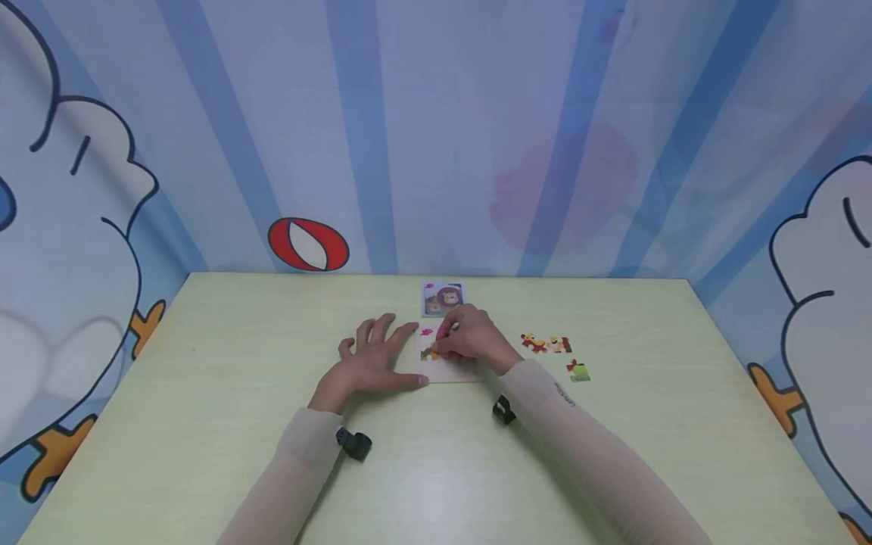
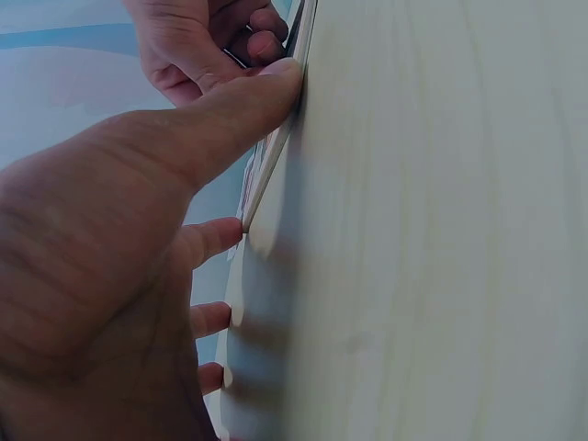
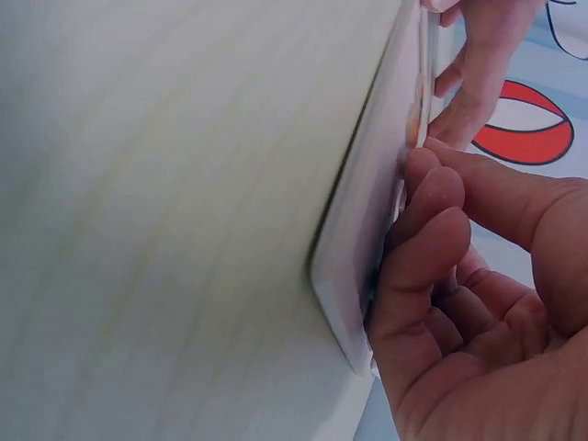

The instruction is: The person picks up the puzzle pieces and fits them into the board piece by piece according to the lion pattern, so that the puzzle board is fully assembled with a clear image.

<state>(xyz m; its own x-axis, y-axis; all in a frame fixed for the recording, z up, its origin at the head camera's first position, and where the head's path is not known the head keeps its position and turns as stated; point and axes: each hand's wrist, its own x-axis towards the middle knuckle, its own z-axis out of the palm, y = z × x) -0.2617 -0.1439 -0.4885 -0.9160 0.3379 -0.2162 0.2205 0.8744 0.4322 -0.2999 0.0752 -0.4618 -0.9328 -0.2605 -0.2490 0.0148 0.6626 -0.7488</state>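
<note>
While the left hand (image 1: 371,363) lies flat on the pale green desk (image 1: 204,424) with its fingers (image 1: 381,327) spread and straight, its thumb runs along the near left edge of a white puzzle board (image 1: 450,369), and the left wrist view shows that thumb pressed against the board's rim. Just right of it the right hand (image 1: 473,341) rests on the board, its fingers (image 3: 432,197) curled and bunched together, their tips pressing a small orange and green puzzle piece (image 1: 429,353) at the board's left side; whether they pinch it or only push it down cannot be told. One pink piece (image 1: 427,331) sits at the board's far left corner. Behind the board, just beyond the right hand, lies one picture card (image 1: 443,298) showing a lion. Further right, well apart from the board, three loose pieces lie on the desk: a red and yellow one (image 1: 534,343), a mixed red, yellow and dark one (image 1: 561,344) just beside it, and a green and red one (image 1: 579,371) nearer the person. A black wrist camera (image 1: 354,443) hangs under the left forearm, and another (image 1: 502,410) under the right. A cartoon curtain (image 1: 436,136) with blue stripes and one red and white ball (image 1: 308,244) walls the desk on three sides.
</note>
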